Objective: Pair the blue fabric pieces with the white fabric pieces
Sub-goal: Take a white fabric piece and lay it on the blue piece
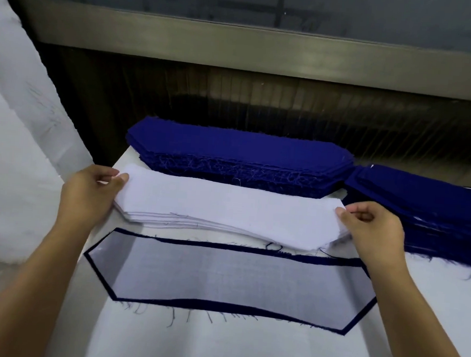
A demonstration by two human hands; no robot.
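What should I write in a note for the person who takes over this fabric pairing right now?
Left grip: pinches the left end of the white stack, at its top layer.
Right grip: pinches the right end of the same stack.
Things: the white stack lies on the table; the blue stack is behind it, and the second blue stack is to its right.
Done: one pair lies in front, thin white on blue, with the blue border showing.
Left: probably many pairs, since the stacks are thick.
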